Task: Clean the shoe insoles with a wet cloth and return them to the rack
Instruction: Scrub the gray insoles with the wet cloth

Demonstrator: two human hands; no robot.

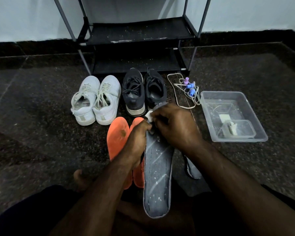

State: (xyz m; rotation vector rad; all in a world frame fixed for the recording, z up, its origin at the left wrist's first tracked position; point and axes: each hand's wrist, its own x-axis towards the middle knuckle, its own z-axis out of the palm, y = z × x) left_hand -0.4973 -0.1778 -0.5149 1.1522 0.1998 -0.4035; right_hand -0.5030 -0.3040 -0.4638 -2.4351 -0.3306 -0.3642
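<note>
Clear tub (209, 106) holds 1 smaller container (249, 129).

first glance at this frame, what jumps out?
Centre frame, the two hands meet over a long grey speckled insole: the left hand grips its edge, the right hand pinches a small white cloth against its far end. Two bright orange insoles lie on the dark floor just left of it, with white sneakers and black sneakers lined up before the black rack.
</note>
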